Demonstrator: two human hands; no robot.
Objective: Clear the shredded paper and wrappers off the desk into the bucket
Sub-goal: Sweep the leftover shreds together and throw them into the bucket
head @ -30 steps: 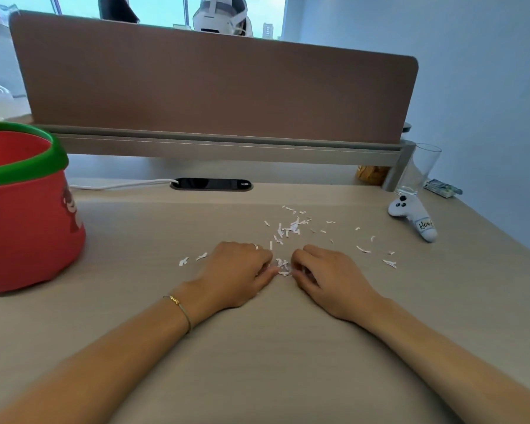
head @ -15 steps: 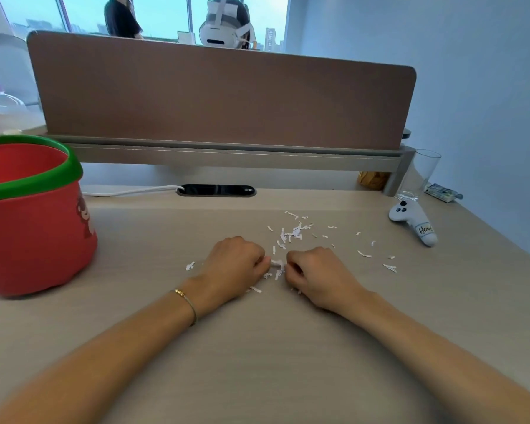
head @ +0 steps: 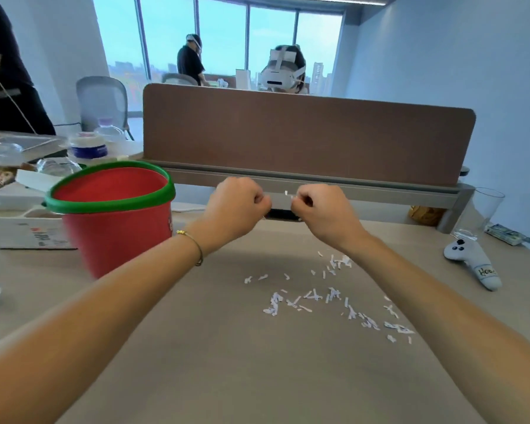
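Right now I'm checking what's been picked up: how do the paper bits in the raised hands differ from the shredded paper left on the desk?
The paper bits in the hands are few, just slivers poking out at the curled fingers; the shredded paper on the desk is many pieces. The held bits are lifted, near the bucket; the rest lies scattered flat. Both are small and white.

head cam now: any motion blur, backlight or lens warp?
Head view: bucket is smeared by motion blur, both hands slightly soft; bright windows backlight the room; wide-angle warp bows the divider and stretches forearms; paper scraps stay fairly sharp.
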